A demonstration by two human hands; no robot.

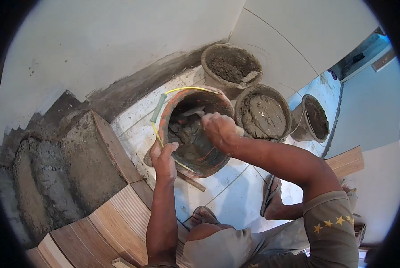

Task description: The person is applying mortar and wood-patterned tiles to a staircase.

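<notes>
An orange-rimmed bucket (192, 154) with a yellow wire handle holds wet grey mortar (186, 134) in the middle of the view. My left hand (163, 158) grips the bucket's near left rim, thumb uppermost. My right hand (217, 129) is closed on the handle of a trowel (193, 112), whose metal part reaches into the bucket; the blade is partly hidden. Just right of it stands a bucket of smoother mortar (262, 116).
Behind stand a bucket of coarse mix (226, 67) and, rightward, a smaller bucket (314, 118). Mortar-covered steps (70, 165) and wood-look tiles (97, 228) lie left, below a white wall (97, 40). My sandalled feet rest on white floor tiles (226, 183).
</notes>
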